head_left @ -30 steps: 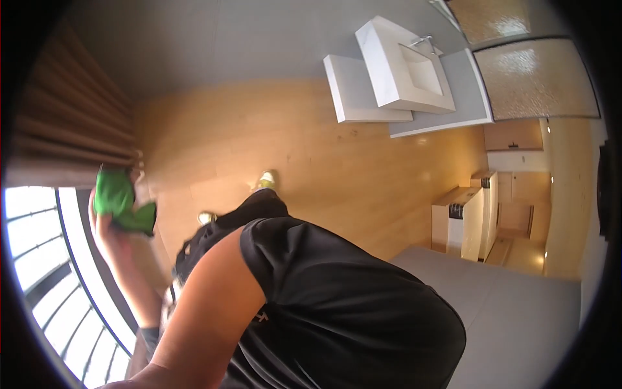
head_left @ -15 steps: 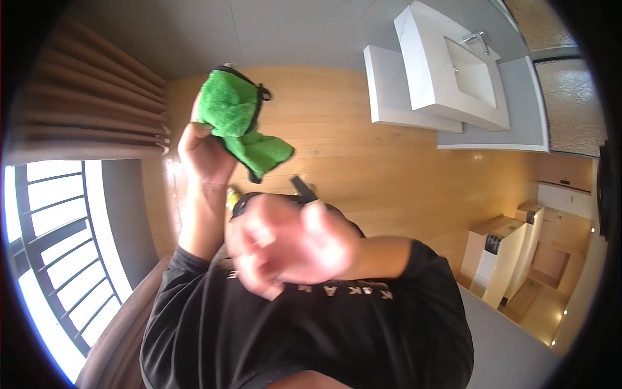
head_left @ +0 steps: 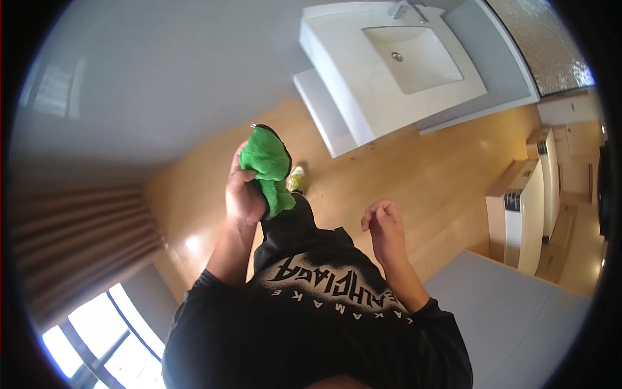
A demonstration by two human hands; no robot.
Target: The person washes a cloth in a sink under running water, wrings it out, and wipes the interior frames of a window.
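My left hand point(head_left: 243, 198) is closed on a fluffy green cleaning cloth point(head_left: 264, 153) with dark edging. It holds the cloth up in front of me, its upper part bunched and a lower flap hanging beside the palm. The thumb presses on the cloth's left side; the other fingers are mostly hidden behind it. My right hand point(head_left: 385, 227) is at my right side over the floor, fingers loosely curled together, with nothing visible in them. It touches nothing.
Ahead to the right is a white washbasin counter point(head_left: 343, 81) with a sunken basin and a chrome tap point(head_left: 407, 10). A lower white ledge point(head_left: 321, 117) juts out beside it. Large cartons point(head_left: 508, 194) stand at the right. Brown curtains point(head_left: 84, 240) hang at the left above a wooden floor point(head_left: 337, 185).
The view has turned and come closer to the washbasin. My right hand has moved from in front of my chest out to the right. My left hand still holds the green cloth.
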